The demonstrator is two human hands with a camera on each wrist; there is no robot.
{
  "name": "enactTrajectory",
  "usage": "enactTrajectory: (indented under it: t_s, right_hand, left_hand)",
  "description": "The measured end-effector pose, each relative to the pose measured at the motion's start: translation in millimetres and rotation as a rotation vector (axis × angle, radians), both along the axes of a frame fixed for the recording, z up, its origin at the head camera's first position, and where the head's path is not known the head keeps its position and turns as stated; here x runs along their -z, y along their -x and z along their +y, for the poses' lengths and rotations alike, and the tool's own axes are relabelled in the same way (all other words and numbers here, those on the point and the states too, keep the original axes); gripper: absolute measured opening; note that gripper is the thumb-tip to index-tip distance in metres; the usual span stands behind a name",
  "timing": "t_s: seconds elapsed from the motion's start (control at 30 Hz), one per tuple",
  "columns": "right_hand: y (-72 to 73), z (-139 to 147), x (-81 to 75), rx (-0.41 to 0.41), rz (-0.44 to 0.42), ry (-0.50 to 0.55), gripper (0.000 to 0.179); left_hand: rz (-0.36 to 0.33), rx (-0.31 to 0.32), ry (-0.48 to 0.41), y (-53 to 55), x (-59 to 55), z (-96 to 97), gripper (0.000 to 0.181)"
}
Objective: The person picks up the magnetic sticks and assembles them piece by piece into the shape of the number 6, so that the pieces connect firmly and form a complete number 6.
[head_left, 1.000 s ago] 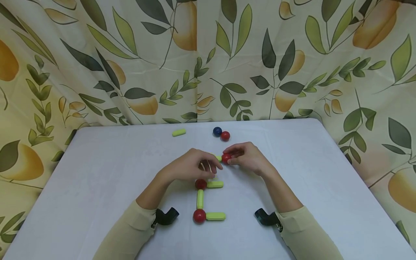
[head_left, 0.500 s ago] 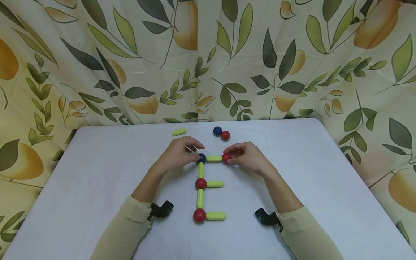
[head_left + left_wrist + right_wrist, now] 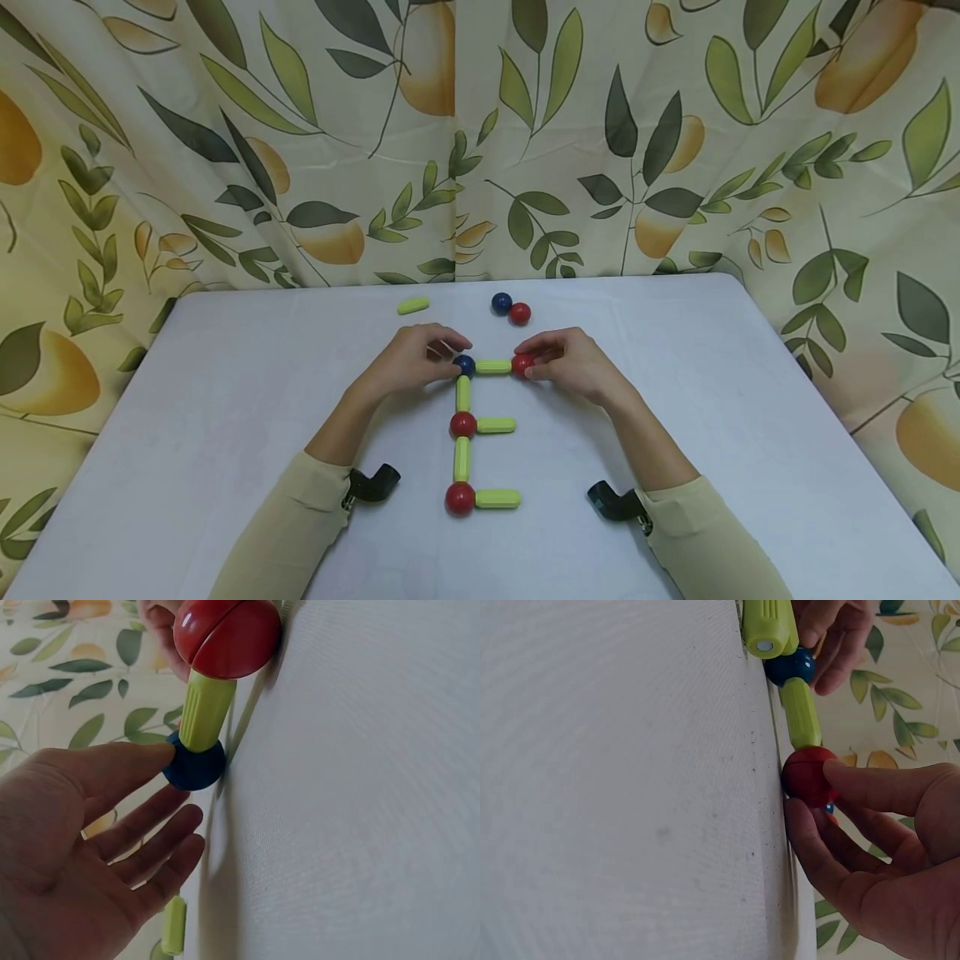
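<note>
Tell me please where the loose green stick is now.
In the head view, the loose green stick lies near the far edge of the white table, beyond the left hand and left of the far blue ball.

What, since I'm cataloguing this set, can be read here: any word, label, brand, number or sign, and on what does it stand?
None can be read.
The balls and sticks show no legible lettering.
The backdrop bears only printed leaves and fruit.
Any marking on the black wrist devices would be too small to read.

Blue ball (image 3: 467, 365), red ball (image 3: 521, 367), rod (image 3: 492, 367) between
</note>
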State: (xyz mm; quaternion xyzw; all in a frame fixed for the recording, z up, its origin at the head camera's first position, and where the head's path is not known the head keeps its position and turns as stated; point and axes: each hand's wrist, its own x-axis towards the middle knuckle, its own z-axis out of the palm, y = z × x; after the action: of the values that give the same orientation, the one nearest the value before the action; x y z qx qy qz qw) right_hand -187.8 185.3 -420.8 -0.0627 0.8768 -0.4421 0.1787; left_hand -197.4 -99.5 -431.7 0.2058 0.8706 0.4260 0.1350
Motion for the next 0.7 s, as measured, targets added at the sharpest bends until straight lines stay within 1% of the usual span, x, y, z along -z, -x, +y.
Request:
enactTrajectory:
  t_s: [0.4, 0.7]
  right_hand:
    - [1.8, 1.1, 2.3, -0.006, 0.002, 0.006, 0.033]
    - [0.9, 0.4, 1.2, 0.001, -0.004, 0.005, 0.034]
  left_hand:
    - [-0.008, 0.026, 0.025, 2.0, 4.7, -0.7, 0.036]
    - [-0.002, 0.024, 0.023, 3.0, 7.2, -1.3, 0.033]
